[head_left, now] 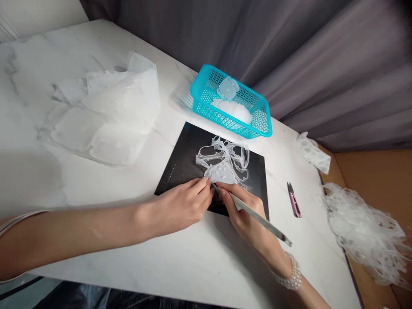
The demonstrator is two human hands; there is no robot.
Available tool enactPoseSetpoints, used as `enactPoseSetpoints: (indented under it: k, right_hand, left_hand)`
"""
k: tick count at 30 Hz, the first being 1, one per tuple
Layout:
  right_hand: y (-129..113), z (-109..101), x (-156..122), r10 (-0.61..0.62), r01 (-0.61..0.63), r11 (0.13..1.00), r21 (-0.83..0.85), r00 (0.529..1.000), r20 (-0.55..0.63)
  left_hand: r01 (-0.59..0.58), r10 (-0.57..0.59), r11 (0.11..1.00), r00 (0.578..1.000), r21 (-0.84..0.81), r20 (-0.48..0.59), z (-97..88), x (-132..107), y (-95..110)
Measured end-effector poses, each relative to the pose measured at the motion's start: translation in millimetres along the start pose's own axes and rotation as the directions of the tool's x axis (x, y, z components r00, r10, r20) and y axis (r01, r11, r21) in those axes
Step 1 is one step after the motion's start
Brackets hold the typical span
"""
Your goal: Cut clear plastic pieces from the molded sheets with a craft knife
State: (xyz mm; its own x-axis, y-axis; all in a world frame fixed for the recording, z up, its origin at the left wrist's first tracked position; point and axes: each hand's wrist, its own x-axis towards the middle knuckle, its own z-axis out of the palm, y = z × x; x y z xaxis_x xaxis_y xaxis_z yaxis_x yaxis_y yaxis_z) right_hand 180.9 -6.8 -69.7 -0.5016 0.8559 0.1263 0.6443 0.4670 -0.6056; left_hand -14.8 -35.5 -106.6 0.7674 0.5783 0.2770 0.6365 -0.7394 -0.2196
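Note:
A translucent white plastic sheet piece [221, 172] with small raised bumps and curling cut-out strips lies on a black mat [178, 159]. My left hand [189, 201] pinches the near left edge of this piece. In my right hand [246, 210] is a long, slim grey tool [260, 219], gripped like a pen. Its dark tip meets the near edge of the piece, close to my left fingertips. Fingers partly cover the contact, and I cannot tell the exact kind of tool.
Behind the mat stands a turquoise basket [212, 112] holding translucent pieces. A pile of translucent sheets [112, 116] lies at left. Pink-handled thread snips [294, 201] rest at right, near a crumpled strip [313, 153] and a heap of cut-off strips [363, 231] at the table edge.

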Motion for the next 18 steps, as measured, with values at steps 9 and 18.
enactPoseSetpoints:
  k: [9,18]
  right_hand:
    - [-0.7,0.7,-18.3,-0.047,0.044,0.995,-0.091,0.998,-0.033]
    - [5.9,15.3,-11.9,-0.168,0.153,0.979,-0.137,0.981,-0.101]
  left_hand:
    - [0.012,-0.012,0.999,1.000,-0.035,0.010,-6.1,2.5,-0.3]
    - [0.001,-0.001,0.999,1.000,-0.038,0.008,-3.5,2.5,-2.6]
